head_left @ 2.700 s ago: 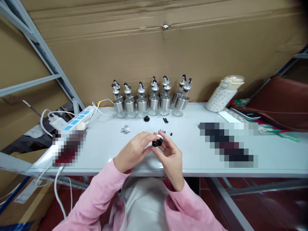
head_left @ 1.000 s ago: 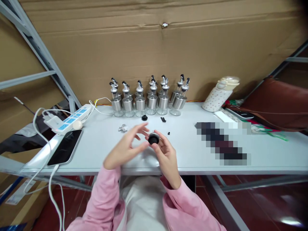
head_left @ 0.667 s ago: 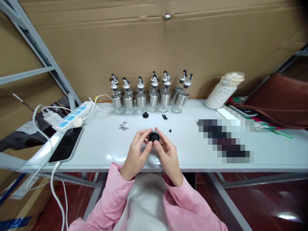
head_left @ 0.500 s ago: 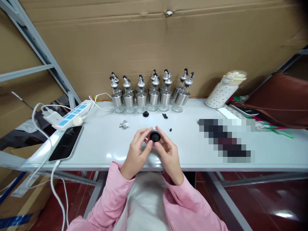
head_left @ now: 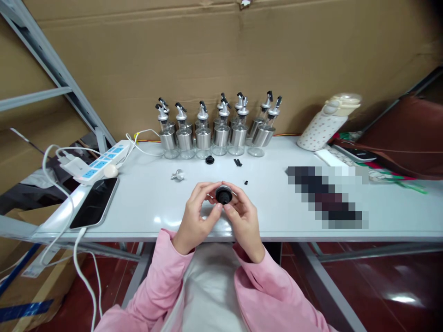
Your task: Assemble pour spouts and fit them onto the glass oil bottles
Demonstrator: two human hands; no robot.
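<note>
Between the fingertips of both hands sits a bottle stopper point(head_left: 224, 195), black and ribbed with a silvery rim, held just above the near part of the table. My left hand point(head_left: 200, 213) grips its left side, thumb below and fingers above. From the right, my right hand point(head_left: 242, 214) pinches it the same way. Beyond the hands lie another black stopper point(head_left: 209, 160), a silver pourer spout point(head_left: 178, 174), some small black levers point(head_left: 237, 163) and a tiny black piece point(head_left: 246, 182). The far side of the held stopper is hidden.
Several glass and steel oil bottles point(head_left: 203, 138) with pourers stand along the cardboard at the back. On the left are a power strip point(head_left: 104, 162) and a phone point(head_left: 94, 203) with cables. A white spotted flask point(head_left: 321, 127) and a brown bag point(head_left: 408, 138) are at right.
The view has tipped slightly downward, so the things on the table appear a little higher. Both hands keep hold of the stopper in nearly the same pose.
</note>
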